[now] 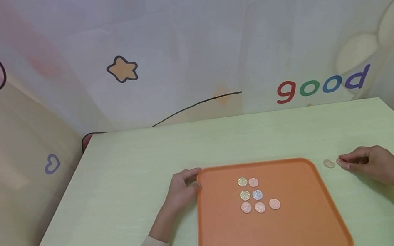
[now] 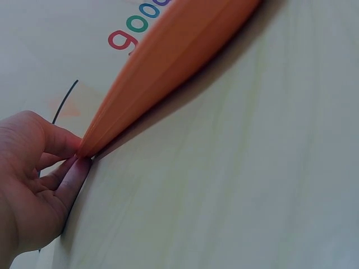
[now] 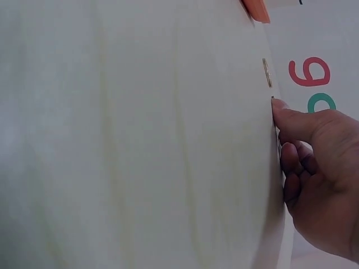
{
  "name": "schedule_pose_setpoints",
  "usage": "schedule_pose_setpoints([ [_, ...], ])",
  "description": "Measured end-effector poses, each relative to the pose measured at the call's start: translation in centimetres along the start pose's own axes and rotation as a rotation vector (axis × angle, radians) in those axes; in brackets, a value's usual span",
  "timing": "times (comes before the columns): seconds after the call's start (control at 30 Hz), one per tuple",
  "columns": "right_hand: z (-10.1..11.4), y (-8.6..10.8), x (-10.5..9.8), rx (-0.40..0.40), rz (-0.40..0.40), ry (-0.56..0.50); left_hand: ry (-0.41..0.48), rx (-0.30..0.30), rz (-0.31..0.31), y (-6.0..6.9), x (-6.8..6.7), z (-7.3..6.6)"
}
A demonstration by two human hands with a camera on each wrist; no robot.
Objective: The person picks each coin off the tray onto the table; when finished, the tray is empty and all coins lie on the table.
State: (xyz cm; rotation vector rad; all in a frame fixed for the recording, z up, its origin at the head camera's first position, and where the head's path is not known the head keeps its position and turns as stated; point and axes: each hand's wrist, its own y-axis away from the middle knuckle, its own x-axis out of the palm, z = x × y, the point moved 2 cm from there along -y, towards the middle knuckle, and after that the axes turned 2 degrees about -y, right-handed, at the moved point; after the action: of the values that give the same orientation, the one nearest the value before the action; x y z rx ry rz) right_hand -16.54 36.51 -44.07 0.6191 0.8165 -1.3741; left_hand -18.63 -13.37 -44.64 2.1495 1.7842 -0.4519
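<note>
An orange tray lies on the table, and my left hand holds it at its far left corner. The left wrist view shows the thumb and fingers meeting at the tray's edge. Right of the tray, my right hand pinches a coin at the tabletop with thumb and fingertips; the fingers mostly cover it. Another coin lies flat between that hand and the tray; the right wrist view shows this loose coin nearly edge-on.
Several coins sit in rows on the tray: gold ones at left, a silvery one in the middle row, and pinkish ones in the nearest row. The pale table ends at a printed backdrop.
</note>
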Motion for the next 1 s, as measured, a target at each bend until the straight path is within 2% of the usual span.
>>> schedule_pose_setpoints([
  [0.1,-0.06,0.00,-0.01,-0.007,-0.012,0.008,-0.006,0.000,-0.007,-0.05,0.01,0.06],
  [0.33,0.01,0.05,-0.15,0.035,0.003,0.053,-0.005,0.006,-0.005,-0.02,-0.01,0.07],
  [0.77,-0.09,0.24,-0.31,-0.009,0.004,0.047,-0.004,-0.011,0.003,-0.10,0.03,0.18],
  [0.9,-0.05,0.50,-0.57,0.002,0.005,0.060,-0.011,0.002,0.008,-0.13,-0.01,0.16],
  [1.0,0.15,0.77,-0.82,0.010,-0.001,0.049,-0.040,0.037,0.012,-0.10,-0.10,0.00],
])
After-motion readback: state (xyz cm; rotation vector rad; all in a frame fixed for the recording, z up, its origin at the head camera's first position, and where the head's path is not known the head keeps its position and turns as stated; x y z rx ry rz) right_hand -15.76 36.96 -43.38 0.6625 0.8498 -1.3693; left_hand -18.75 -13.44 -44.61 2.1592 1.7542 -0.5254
